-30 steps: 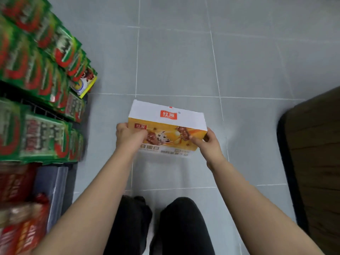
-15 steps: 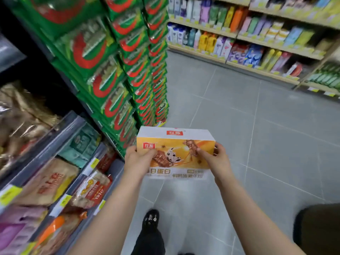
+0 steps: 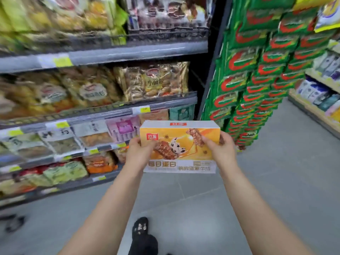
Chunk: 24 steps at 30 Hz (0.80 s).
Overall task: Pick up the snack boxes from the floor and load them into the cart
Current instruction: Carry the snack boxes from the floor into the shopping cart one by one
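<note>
Holding check: snack box (image 3: 179, 144) is up in the air in front of the body, well clear of the floor (image 3: 257, 199). Left grip (image 3: 141, 153) is wrapped round its left end and right grip (image 3: 219, 150) round its right end, with thumbs on the printed front. Both are grasping the box, so neither is free.

Risks as I read them:
- Support is at the ends only, with nothing under the base. The carton looks glossy, so a slack squeeze could let it slide out and drop.
- Over-squeezing to compensate could dent the thin card ends.
- Cart isn't in view, so finding it means turning. The stack of green packs (image 3: 257, 80) stands close behind and to the right of the box, and a swung corner could clip it and bring packs down.
- The box hides part of the floor ahead. One dark shoe (image 3: 140, 228) sits below it, so a drop would land near the foot.

Surface: grey floor tiles, smooth and hard-looking. A dropped box would likely take a crushed corner.

Room: shop aisle. Shelves (image 3: 110, 54) of bagged snacks with yellow price tags run along the left. A far shelf (image 3: 316, 115) of packaged goods runs along the right. There's a dark object on the floor at lower left, too blurred to identify.
</note>
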{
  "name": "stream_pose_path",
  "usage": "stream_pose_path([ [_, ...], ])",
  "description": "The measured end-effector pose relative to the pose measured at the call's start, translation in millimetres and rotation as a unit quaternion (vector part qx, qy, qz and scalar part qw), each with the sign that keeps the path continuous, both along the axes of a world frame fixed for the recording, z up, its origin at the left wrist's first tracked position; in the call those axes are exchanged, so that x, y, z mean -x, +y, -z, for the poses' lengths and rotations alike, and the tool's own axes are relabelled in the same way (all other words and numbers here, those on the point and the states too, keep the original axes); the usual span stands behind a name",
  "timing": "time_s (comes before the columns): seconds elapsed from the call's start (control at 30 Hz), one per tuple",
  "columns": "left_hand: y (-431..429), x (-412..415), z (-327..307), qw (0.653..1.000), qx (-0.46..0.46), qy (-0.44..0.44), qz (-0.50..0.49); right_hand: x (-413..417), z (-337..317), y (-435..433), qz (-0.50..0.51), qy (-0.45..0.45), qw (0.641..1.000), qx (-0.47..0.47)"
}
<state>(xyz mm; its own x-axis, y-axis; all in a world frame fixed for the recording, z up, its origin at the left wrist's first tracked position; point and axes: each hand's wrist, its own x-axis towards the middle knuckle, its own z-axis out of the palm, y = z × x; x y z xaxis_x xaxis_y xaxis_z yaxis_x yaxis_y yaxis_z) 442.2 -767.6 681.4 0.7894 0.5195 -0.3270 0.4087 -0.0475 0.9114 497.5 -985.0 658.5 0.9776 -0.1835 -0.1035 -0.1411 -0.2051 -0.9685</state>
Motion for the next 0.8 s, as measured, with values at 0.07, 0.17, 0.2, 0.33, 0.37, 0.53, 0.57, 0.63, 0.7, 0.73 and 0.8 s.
stream_pose_path([
  [0.07, 30, 33, -8, 0.999, 0.000, -0.005, -0.052, 12, -8, 37, -0.059, -0.002, 0.998, 0.005],
  [0.17, 70, 82, -17, 0.994, -0.003, -0.016, -0.104, 31, -14, 90, -0.132, -0.001, 0.991, 0.013],
  [0.2, 81, 97, -19, 0.992, -0.005, -0.017, -0.126, 34, -11, 104, -0.154, 0.000, 0.988, 0.013],
  [0.33, 132, 172, -23, 0.972, -0.013, -0.033, -0.230, 74, -18, 184, -0.250, 0.002, 0.968, 0.008],
  [0.37, 144, 195, -24, 0.967, -0.015, -0.039, -0.250, 90, -23, 205, -0.278, -0.002, 0.961, 0.013],
  [0.53, 197, 300, -28, 0.938, -0.004, -0.041, -0.344, 165, -26, 296, -0.369, -0.002, 0.929, 0.009],
  [0.57, 208, 326, -30, 0.931, -0.011, -0.043, -0.362, 186, -26, 314, -0.387, -0.002, 0.922, 0.007],
  [0.63, 228, 372, -35, 0.921, -0.024, -0.043, -0.387, 226, -23, 347, -0.404, -0.002, 0.915, 0.008],
  [0.7, 248, 418, -38, 0.914, -0.025, -0.038, -0.403, 265, -18, 376, -0.426, -0.010, 0.904, 0.004],
  [0.73, 258, 440, -40, 0.912, -0.027, -0.038, -0.407, 285, -16, 390, -0.427, -0.008, 0.904, 0.002],
  [0.8, 279, 481, -38, 0.907, -0.025, -0.037, -0.418, 323, -17, 415, -0.443, -0.001, 0.896, 0.000],
])
